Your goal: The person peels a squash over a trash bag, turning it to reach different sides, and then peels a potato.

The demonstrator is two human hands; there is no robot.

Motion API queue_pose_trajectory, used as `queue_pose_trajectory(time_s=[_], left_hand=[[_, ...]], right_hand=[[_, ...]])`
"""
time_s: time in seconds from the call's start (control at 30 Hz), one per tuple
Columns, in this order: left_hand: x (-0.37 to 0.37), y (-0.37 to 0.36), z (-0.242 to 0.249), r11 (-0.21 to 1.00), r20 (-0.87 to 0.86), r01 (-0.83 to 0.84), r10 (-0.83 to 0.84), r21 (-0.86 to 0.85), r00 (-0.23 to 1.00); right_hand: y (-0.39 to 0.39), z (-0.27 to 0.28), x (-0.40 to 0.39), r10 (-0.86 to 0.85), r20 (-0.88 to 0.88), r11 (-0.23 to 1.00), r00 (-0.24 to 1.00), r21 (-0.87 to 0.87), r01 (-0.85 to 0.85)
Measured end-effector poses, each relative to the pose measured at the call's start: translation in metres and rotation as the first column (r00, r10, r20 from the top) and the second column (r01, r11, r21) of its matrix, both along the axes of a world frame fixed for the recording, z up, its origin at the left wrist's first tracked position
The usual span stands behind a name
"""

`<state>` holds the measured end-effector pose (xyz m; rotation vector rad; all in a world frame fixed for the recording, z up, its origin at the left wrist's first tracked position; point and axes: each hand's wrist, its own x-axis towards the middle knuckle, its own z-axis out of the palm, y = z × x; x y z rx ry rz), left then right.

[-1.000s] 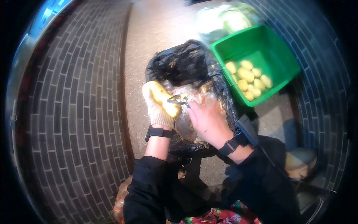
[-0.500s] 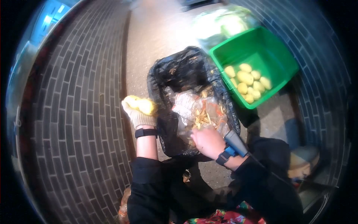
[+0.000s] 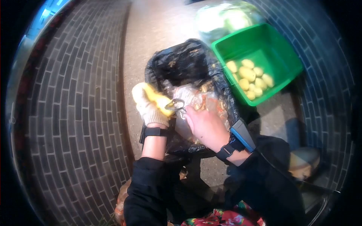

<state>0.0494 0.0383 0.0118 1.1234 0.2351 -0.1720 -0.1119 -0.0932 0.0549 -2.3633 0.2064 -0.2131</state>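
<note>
My left hand point(image 3: 145, 103), in a pale knitted glove, is wrapped round a yellow potato point(image 3: 160, 101) over the left side of a box lined with a black bag point(image 3: 181, 56). My bare right hand point(image 3: 205, 126) grips a peeler point(image 3: 175, 104), whose head is at the potato's lower right end. Beneath my hands, peelings point(image 3: 211, 107) and crumpled clear plastic point(image 3: 183, 92) lie in the bag.
At the upper right stands a green bin point(image 3: 277, 49) with several peeled potatoes point(image 3: 249, 73). Beyond it is a clear plastic bag point(image 3: 226, 19) with pale green contents. Brick-patterned surfaces point(image 3: 79, 98) run along both sides.
My left hand has moved right with the potato and turned it. My right hand has come up from the peelings, bringing the peeler to the potato.
</note>
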Motion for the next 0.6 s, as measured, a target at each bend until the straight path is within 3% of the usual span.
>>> queue_pose_trajectory(time_s=[0.23, 0.33, 0.4, 0.47, 0.53, 0.57, 0.6], left_hand=[[-0.006, 0.000, -0.002, 0.998, -0.170, -0.029, 0.018, -0.062, 0.985], [0.006, 0.014, 0.009, 1.000, -0.141, -0.005, 0.009, 0.028, 0.990], [0.035, 0.029, 0.016, 0.987, -0.173, -0.062, 0.036, -0.150, 0.984], [0.038, 0.036, 0.021, 0.970, -0.200, -0.133, 0.092, -0.204, 0.976], [0.038, 0.050, 0.004, 0.952, -0.115, 0.128, -0.165, -0.279, 0.980], [0.045, 0.047, -0.009, 0.967, -0.117, 0.043, -0.074, -0.252, 0.990], [0.033, 0.042, 0.000, 0.949, -0.114, 0.148, -0.185, -0.277, 0.976]], right_hand=[[0.000, -0.001, -0.003, 0.026, -0.015, 1.000, 1.000, 0.010, -0.025], [0.017, -0.027, -0.015, 0.038, -0.038, 0.999, 0.999, 0.034, -0.037], [0.024, -0.038, -0.024, 0.103, -0.136, 0.994, 0.985, 0.048, -0.098], [0.015, -0.031, -0.020, 0.067, -0.036, 0.995, 0.997, 0.083, -0.063], [0.001, -0.021, -0.008, -0.017, 0.076, 0.989, 0.997, 0.146, 0.005], [-0.007, -0.016, -0.005, -0.033, 0.030, 0.988, 0.999, 0.154, 0.028], [-0.010, -0.015, -0.002, -0.048, 0.081, 0.979, 0.996, 0.201, 0.031]])
